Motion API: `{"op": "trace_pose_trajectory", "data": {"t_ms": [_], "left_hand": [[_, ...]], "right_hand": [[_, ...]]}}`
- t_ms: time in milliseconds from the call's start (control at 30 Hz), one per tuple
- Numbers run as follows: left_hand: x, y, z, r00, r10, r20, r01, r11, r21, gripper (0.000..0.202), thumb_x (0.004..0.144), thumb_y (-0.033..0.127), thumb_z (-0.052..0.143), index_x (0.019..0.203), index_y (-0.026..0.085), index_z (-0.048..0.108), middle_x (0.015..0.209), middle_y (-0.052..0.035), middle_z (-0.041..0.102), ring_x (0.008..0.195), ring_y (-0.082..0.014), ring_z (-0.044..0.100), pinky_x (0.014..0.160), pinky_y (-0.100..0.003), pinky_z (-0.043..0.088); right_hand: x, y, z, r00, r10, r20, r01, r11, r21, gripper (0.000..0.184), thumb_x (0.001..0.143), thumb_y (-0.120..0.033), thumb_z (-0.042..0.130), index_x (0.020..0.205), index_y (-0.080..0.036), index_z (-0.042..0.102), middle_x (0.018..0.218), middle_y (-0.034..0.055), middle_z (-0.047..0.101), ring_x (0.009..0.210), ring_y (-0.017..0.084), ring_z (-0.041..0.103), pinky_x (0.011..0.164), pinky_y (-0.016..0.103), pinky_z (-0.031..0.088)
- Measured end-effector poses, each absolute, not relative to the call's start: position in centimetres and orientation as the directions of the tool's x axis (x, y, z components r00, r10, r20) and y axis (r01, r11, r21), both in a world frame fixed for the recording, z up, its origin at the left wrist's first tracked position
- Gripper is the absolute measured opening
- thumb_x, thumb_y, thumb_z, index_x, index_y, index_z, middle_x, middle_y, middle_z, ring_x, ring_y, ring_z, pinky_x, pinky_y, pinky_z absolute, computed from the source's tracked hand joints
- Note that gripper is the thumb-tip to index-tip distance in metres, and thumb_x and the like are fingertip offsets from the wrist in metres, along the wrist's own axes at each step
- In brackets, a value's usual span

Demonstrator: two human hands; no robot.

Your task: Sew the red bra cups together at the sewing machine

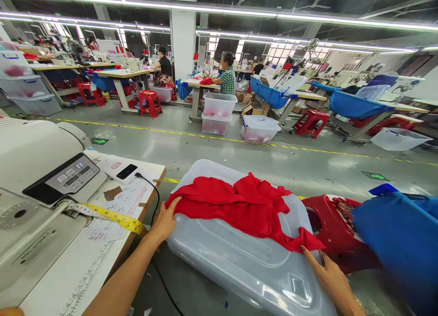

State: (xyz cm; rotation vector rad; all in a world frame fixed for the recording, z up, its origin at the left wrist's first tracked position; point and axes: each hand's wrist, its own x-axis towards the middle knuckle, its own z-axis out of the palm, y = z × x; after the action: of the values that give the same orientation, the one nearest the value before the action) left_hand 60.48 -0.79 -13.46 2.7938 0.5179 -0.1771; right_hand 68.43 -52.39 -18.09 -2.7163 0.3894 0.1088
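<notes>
A piece of red fabric [236, 202] lies crumpled across the lid of a translucent plastic bin [219, 256]. My left hand [165, 221] grips its left end, with the thumb on top of the cloth. At the lower right corner, my right hand [327, 271] pinches the fabric between its fingers. Something thin and dark shows by the right fingers, too small to name. To the left stands a white sewing machine [37, 165] with a control panel. A yellow measuring tape [116, 218] hangs over the table edge beside my left forearm.
A phone [127, 171] with a black cable [153, 183] lies on the sewing table's papers. Right of the bin are a red stool [333, 234] and a blue cloth sling [397, 234]. Across the aisle, a person in a checked shirt [227, 81] sits behind stacked bins [219, 107].
</notes>
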Motion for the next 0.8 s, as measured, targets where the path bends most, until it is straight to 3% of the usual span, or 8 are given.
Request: {"op": "trace_pose_trajectory", "data": {"t_ms": [200, 400, 600, 800], "left_hand": [[58.6, -2.4, -15.6, 0.935, 0.335, -0.119, 0.354, -0.905, 0.237, 0.068, 0.091, 0.008, 0.046, 0.155, 0.032, 0.037, 0.125, -0.0117, 0.051, 0.101, -0.0244, 0.065, 0.092, -0.038, 0.051], [52.2, -6.6, -16.9, 0.911, 0.397, -0.114, 0.412, -0.896, 0.169, 0.057, 0.095, 0.012, 0.043, 0.15, 0.027, 0.048, 0.126, -0.0178, 0.048, 0.1, -0.029, 0.063, 0.083, -0.04, 0.053], [50.4, -7.7, -15.1, 0.892, 0.369, -0.261, 0.383, -0.924, 0.005, 0.063, 0.096, 0.013, 0.042, 0.155, 0.036, 0.037, 0.121, -0.0164, 0.056, 0.08, -0.0236, 0.071, 0.068, -0.035, 0.056], [54.4, -5.7, -12.4, 0.944, 0.262, -0.199, 0.238, -0.962, -0.136, 0.069, 0.095, -0.002, 0.023, 0.147, 0.034, 0.05, 0.106, -0.0161, 0.064, 0.083, -0.0267, 0.074, 0.065, -0.034, 0.057]], "right_hand": [[70.5, -52.9, -17.7, 0.969, -0.214, -0.126, -0.248, -0.865, -0.437, 0.067, 0.073, -0.069, 0.047, 0.102, -0.014, 0.072, 0.098, 0.0158, 0.077, 0.107, 0.043, 0.068, 0.088, 0.046, 0.055], [72.5, -54.0, -17.1, 0.982, -0.121, -0.146, -0.179, -0.849, -0.497, 0.067, 0.072, -0.069, 0.048, 0.103, -0.014, 0.071, 0.111, 0.0134, 0.076, 0.112, 0.037, 0.068, 0.093, 0.04, 0.054], [72.8, -54.2, -16.9, 0.985, -0.123, -0.123, -0.165, -0.881, -0.442, 0.066, 0.074, -0.067, 0.05, 0.108, -0.014, 0.071, 0.122, 0.0168, 0.072, 0.123, 0.039, 0.062, 0.102, 0.043, 0.049], [71.1, -54.1, -16.1, 0.996, -0.089, 0.028, -0.074, -0.934, -0.349, 0.06, 0.08, -0.063, 0.049, 0.109, -0.017, 0.073, 0.107, 0.0132, 0.077, 0.103, 0.035, 0.072, 0.084, 0.039, 0.058]]}}
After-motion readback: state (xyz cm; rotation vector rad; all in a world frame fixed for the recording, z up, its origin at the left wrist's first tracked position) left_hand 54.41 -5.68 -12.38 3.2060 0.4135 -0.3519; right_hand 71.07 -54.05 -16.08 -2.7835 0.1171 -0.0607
